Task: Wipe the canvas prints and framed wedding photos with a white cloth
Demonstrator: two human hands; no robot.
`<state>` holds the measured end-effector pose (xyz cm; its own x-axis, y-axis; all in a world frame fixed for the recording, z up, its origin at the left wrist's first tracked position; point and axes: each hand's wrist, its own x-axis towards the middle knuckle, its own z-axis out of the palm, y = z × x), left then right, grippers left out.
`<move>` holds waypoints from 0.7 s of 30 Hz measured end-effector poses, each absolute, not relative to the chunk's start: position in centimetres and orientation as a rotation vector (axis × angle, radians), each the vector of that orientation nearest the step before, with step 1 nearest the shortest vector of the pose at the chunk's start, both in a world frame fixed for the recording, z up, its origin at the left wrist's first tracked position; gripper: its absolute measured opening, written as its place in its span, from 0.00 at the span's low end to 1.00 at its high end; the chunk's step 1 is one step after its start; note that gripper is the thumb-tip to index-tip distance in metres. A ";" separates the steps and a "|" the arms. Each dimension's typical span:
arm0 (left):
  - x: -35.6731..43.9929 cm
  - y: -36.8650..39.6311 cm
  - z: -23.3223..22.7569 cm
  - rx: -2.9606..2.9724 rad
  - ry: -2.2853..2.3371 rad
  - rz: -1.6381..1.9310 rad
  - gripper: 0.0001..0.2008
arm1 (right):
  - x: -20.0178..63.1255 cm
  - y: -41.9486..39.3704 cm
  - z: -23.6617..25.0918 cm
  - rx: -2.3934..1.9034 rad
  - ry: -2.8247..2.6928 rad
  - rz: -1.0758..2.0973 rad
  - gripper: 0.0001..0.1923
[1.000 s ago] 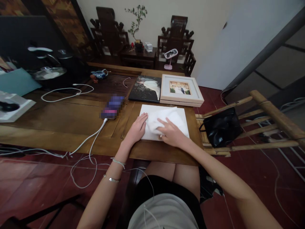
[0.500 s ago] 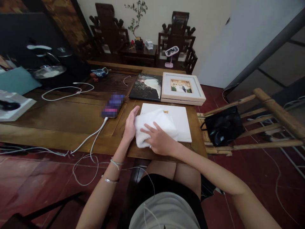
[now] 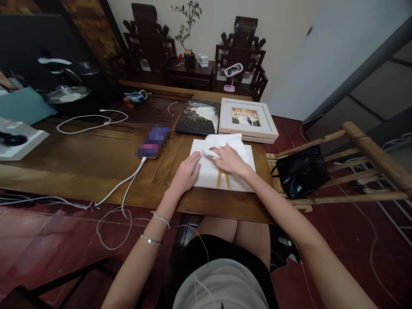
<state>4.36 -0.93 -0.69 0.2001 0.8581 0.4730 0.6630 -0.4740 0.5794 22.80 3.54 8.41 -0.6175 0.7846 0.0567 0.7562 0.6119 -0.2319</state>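
A flat white board or album with a gold mark shaped like two ribbon tails lies on the wooden table near its front edge. On its far part is a folded white cloth, fluffy like a towel. My right hand presses this cloth down, fingers curled into its folds. Along the board's left edge rests my left hand, fingers stretched out and holding nothing. The cloth covers the upper part of the gold mark.
Behind the board lie a dark picture panel and a white framed photo. To the left is a phone with a white charging cable. A bamboo chair bearing a black bag stands right of the table.
My right hand has moved the cloth away from me to the board's far part, uncovering the gold mark. My left hand has come down onto the board's left edge.
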 end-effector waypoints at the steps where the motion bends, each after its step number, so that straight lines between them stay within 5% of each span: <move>1: 4.3 -0.9 -0.6 2.236 1.450 1.128 0.20 | 21.8 4.2 8.5 -1.287 -2.663 0.304 0.17; 11: 4.2 -0.9 -0.6 2.235 1.462 1.106 0.20 | 21.1 7.1 9.7 -1.314 -2.431 0.740 0.16; 21: 4.4 -1.0 -0.6 2.227 1.472 1.126 0.20 | 32.2 3.7 8.2 -1.543 -2.290 0.533 0.18</move>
